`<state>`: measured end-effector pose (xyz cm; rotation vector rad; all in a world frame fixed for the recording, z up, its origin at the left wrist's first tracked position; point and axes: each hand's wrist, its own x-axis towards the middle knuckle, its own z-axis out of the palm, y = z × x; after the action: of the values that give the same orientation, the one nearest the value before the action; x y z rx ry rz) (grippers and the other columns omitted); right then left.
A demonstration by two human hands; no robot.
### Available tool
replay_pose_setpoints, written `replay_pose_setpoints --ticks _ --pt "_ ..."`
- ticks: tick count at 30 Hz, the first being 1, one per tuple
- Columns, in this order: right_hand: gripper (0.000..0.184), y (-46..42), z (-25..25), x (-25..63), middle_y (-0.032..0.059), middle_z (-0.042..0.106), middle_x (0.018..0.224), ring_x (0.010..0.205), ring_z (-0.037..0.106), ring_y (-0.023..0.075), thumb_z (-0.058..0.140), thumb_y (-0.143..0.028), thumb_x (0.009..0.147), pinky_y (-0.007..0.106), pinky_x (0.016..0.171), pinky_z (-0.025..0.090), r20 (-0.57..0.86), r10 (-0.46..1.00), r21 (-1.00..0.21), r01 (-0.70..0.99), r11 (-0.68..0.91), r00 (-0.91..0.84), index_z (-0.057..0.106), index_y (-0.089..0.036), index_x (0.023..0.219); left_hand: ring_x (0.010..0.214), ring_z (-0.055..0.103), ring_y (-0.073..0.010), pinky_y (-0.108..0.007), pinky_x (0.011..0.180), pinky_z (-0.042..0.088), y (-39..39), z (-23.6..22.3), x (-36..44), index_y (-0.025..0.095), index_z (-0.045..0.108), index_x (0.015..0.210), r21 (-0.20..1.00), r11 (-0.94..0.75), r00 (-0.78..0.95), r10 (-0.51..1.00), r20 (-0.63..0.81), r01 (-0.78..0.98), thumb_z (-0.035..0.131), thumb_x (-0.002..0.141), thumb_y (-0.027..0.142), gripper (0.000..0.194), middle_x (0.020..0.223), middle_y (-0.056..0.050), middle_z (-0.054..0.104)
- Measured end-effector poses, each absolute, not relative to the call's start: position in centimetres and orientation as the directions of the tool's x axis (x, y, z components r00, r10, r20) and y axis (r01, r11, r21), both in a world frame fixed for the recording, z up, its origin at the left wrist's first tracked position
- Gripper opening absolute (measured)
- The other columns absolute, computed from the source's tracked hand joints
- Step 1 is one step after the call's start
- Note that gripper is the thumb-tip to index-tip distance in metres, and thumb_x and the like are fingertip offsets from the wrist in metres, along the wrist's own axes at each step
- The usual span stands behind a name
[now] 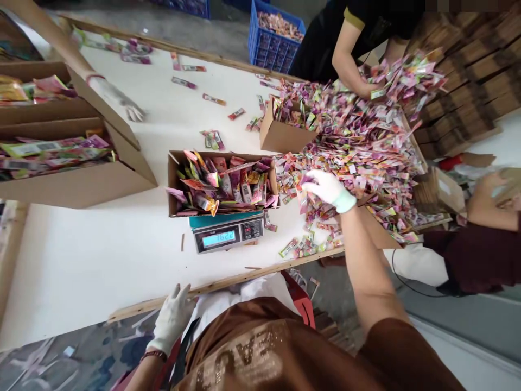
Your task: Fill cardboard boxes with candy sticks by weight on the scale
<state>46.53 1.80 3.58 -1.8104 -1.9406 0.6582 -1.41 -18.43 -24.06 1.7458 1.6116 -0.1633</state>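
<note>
My right hand point(326, 190), in a white glove, is over the near side of a large heap of small snack packets point(358, 146). Its fingers are closed on a purple-pink packet point(303, 196), partly hidden by the glove. Left of it, a cardboard box point(222, 212) filled with upright packets sits on a digital scale point(228, 233) with a lit blue display. My left hand point(173, 317), also gloved, is at the table's wooden front edge, fingers extended and holding nothing.
Two filled cardboard boxes point(81, 184) stand at the left, near a co-worker's gloved hand point(118, 100). Another co-worker's bare arms point(354, 70) gather packets at the far right. A smaller box point(285, 136) stands by the heap. Beyond the table is a blue crate point(271, 51).
</note>
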Motion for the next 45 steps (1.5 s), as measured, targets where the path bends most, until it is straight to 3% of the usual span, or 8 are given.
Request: replay_pose_setpoints --ticks 4,10,15,19,28,33,39,45 --pt "0.044 5.3 7.7 41.2 0.0071 0.076 0.103 0.089 0.070 0.0209 0.060 -0.058 0.100 0.035 0.082 0.052 0.120 0.957 -0.517 0.806 0.289 -0.266 0.072 -0.019 0.118 0.136 0.063 -0.0365 -0.046 0.111 0.054 -18.4 -24.2 -1.3 0.014 0.066 0.139 0.388 0.118 0.137 0.811 -0.569 0.914 0.051 0.096 0.033 0.050 0.154 -0.023 0.055" --pt "0.072 8.6 7.4 32.2 0.0100 0.075 0.111 0.097 0.068 0.0252 0.041 -0.082 0.099 0.034 0.078 0.046 0.108 0.880 -0.169 0.864 0.475 -0.463 0.073 -0.021 0.119 0.135 0.064 -0.0346 -0.044 0.112 0.054 -18.2 -23.5 -3.2 0.016 0.065 0.141 0.437 0.136 0.098 0.876 -0.473 0.889 0.050 0.096 0.037 0.052 0.160 -0.020 0.051" --pt "0.058 6.6 7.4 35.6 0.0078 0.076 0.103 0.095 0.068 0.0209 0.040 -0.067 0.106 0.033 0.086 0.048 0.225 0.920 -0.392 0.835 0.386 -0.320 0.074 -0.020 0.104 0.136 0.062 -0.0333 -0.045 0.117 0.051 -14.7 -20.1 -6.7 0.014 0.068 0.128 0.626 0.126 0.058 0.963 -0.265 0.770 0.051 0.094 0.050 0.053 0.149 -0.020 0.061" --pt "0.037 3.5 6.4 39.8 0.0065 0.076 0.091 0.081 0.067 0.0201 0.056 -0.053 0.101 0.035 0.079 0.052 0.249 0.963 -0.549 0.805 0.226 -0.100 0.073 -0.021 0.096 0.130 0.066 -0.0291 -0.047 0.116 0.052 -8.8 -12.6 -7.3 0.014 0.068 0.120 0.718 -0.043 0.017 0.999 0.043 0.695 0.054 0.099 0.050 0.045 0.136 -0.017 0.070" --pt "0.021 4.2 5.5 36.0 0.0084 0.069 0.101 0.095 0.064 0.0227 0.056 -0.037 0.099 0.039 0.087 0.053 0.329 0.941 -0.510 0.822 0.252 -0.084 0.069 -0.022 0.092 0.115 0.072 -0.0180 -0.033 0.102 0.057 1.0 3.5 2.4 0.017 0.075 0.119 0.585 -0.563 0.232 0.806 0.544 0.584 0.061 0.103 0.032 0.026 0.126 -0.007 0.075" --pt "0.023 7.1 5.1 32.2 0.0090 0.065 0.099 0.091 0.060 0.0226 0.057 -0.037 0.101 0.039 0.087 0.051 0.227 0.963 -0.401 0.887 0.228 -0.145 0.069 -0.019 0.092 0.105 0.073 -0.0189 -0.031 0.089 0.059 1.8 5.1 6.6 0.020 0.075 0.108 0.542 -0.636 0.325 0.760 0.563 0.549 0.058 0.103 0.035 0.024 0.116 -0.005 0.075" --pt "0.018 8.5 3.4 29.5 0.0130 0.070 0.111 0.095 0.064 0.0291 0.065 -0.036 0.097 0.040 0.079 0.048 -0.145 0.967 -0.192 0.964 0.182 -0.212 0.072 -0.019 0.097 0.093 0.073 -0.0228 -0.036 0.083 0.058 1.7 4.1 8.1 0.017 0.076 0.103 0.485 -0.650 0.473 0.759 0.448 0.585 0.050 0.103 0.036 0.032 0.103 -0.009 0.075" --pt "0.024 7.6 2.2 30.0 0.0149 0.069 0.124 0.101 0.067 0.0312 0.057 -0.033 0.101 0.040 0.081 0.046 -0.127 0.976 -0.160 0.974 0.159 -0.180 0.067 -0.019 0.117 0.102 0.071 -0.0248 -0.040 0.094 0.057 2.0 1.7 8.1 0.021 0.075 0.113 0.458 -0.622 0.510 0.783 0.356 0.636 0.059 0.099 0.040 0.029 0.116 -0.010 0.073"
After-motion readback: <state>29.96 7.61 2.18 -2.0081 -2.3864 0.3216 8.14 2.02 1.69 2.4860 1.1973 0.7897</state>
